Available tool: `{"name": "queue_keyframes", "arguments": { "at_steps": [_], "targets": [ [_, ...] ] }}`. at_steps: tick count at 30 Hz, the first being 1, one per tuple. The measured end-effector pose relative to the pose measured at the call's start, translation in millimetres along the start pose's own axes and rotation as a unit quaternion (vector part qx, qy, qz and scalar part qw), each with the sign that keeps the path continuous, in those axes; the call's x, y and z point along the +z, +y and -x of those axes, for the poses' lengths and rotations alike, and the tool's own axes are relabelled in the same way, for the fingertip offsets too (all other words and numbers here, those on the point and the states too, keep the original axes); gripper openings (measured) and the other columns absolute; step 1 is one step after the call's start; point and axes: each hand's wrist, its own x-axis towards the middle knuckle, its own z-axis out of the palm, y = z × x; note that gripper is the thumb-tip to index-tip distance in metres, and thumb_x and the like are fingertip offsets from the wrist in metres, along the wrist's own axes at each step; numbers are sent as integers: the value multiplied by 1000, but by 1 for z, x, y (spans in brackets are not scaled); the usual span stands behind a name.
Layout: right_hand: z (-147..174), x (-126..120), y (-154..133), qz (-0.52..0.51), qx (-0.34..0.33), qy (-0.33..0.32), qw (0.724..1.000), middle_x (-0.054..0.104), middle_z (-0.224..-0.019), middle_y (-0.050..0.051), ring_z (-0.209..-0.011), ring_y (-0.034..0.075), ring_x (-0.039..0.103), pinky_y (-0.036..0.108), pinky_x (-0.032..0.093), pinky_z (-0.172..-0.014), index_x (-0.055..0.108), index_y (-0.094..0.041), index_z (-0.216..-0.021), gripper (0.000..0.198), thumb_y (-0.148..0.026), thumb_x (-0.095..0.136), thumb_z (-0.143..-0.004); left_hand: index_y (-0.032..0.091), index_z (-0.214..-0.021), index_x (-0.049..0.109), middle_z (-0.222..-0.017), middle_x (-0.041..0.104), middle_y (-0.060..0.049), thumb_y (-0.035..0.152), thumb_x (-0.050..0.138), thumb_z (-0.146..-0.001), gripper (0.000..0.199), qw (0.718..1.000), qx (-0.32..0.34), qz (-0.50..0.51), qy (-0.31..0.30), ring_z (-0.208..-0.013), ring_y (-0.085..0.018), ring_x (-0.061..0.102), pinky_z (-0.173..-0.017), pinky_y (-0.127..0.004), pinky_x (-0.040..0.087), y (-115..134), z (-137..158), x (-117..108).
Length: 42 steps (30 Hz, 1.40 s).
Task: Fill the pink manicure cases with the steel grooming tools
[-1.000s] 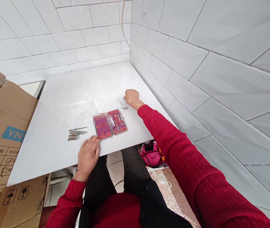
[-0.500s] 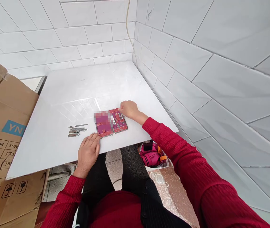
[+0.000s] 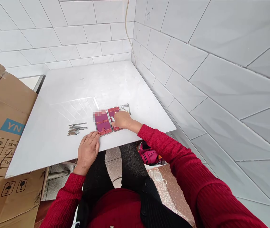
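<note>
A manicure case (image 3: 103, 126) with a purple and red lining lies unfolded near the table's front edge. My left hand (image 3: 88, 147) rests at that edge, fingers stretched out, their tips at the case's lower left corner. Over the right half of the case, my right hand (image 3: 122, 119) has its fingers curled down. What they grip is hidden, as is much of that half. Metal nippers (image 3: 126, 108) with spread handles lie on the table just beyond the case, to its right. Left of the case is a small group of metal tools (image 3: 77, 128), including nail clippers (image 3: 72, 133).
The white table (image 3: 61, 85) meets tiled walls (image 3: 192, 63) at the back and right. A large cardboard box (image 3: 9, 104) stands against its left side. Below the front edge, by my right leg, is a bag with pink items (image 3: 149, 155).
My right hand has moved left and down, from the case's upper right corner onto its right half. The nippers now lie on the table right of the case. My left hand stays put.
</note>
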Motion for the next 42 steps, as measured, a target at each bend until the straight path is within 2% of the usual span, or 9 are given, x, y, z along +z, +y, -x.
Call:
{"name": "queue_keyframes", "arguments": {
  "at_steps": [4, 8, 12, 20, 24, 30, 33, 39, 42],
  "targets": [
    [20, -3, 29, -46, 20, -6, 999, 72, -74, 5, -72, 19, 66, 28, 34, -55, 72, -19, -69, 23, -36, 67, -84, 22, -131, 65, -140, 67, -10, 18, 43, -100, 38, 1000, -7, 16, -2, -134, -28, 60, -113, -49, 44, 0, 0, 0],
    [34, -4, 64, -57, 71, 56, 994, 74, -80, 2, -76, 17, 65, 27, 33, -57, 73, -19, -75, 19, -34, 66, -84, 21, -127, 66, -139, 67, -11, 18, 43, -101, 35, 1000, -6, 10, 1, -132, -28, 60, -112, -48, 44, 2, -1, -1],
    [36, 1, 80, -19, 114, 44, 992, 76, -88, 6, -83, 20, 68, 27, 35, -60, 75, -19, -82, 18, -34, 66, -86, 21, -126, 66, -138, 68, -10, 18, 43, -101, 35, 1000, -4, 5, 1, -132, -27, 61, -112, -48, 44, 3, -2, -2],
    [26, 6, 72, -23, 106, 120, 987, 78, -103, 9, -97, 24, 71, 29, 42, -72, 72, -20, -107, 26, -40, 58, -98, 21, -126, 66, -138, 68, -10, 18, 43, -100, 35, 1000, -2, 3, 6, -132, -28, 61, -111, -48, 44, 3, -2, -2],
    [18, 3, 60, -79, 91, 117, 986, 78, -95, 3, -91, 21, 70, 27, 42, -70, 72, -21, -96, 17, -33, 60, -96, 20, -127, 66, -138, 67, -11, 17, 43, -101, 35, 1000, 2, -3, 4, -131, -28, 61, -111, -48, 44, 3, -1, -1],
    [-12, 4, 50, -171, 91, 100, 976, 77, -88, 3, -82, 16, 67, 24, 45, -68, 72, -19, -80, 13, -22, 63, -89, 20, -128, 66, -139, 67, -11, 17, 43, -100, 36, 1000, -5, 9, 4, -132, -28, 60, -112, -49, 44, 3, -1, -1],
    [-27, 6, 52, -256, 105, 83, 957, 74, -75, 2, -69, 13, 65, 21, 47, -66, 69, -17, -70, 17, -13, 60, -84, 20, -127, 66, -138, 67, -11, 17, 43, -101, 35, 1000, -2, 8, 5, -132, -28, 61, -112, -47, 44, 3, -1, -2],
    [-46, 8, 57, -449, 123, 90, 880, 70, -66, 0, -52, 7, 56, 17, 46, -56, 66, -15, -70, 14, -11, 62, -83, 21, -127, 67, -138, 68, -10, 19, 43, -101, 35, 1000, -4, 15, 2, -133, -28, 60, -112, -48, 44, 2, 0, -1],
    [-50, 9, 55, -448, 125, 83, 881, 68, -63, -1, -49, 6, 54, 17, 45, -55, 65, -15, -68, 15, -10, 63, -82, 22, -128, 67, -138, 68, -10, 20, 43, -101, 36, 1000, -9, 19, -3, -133, -28, 60, -112, -48, 44, 2, 0, -1]
  ]
}}
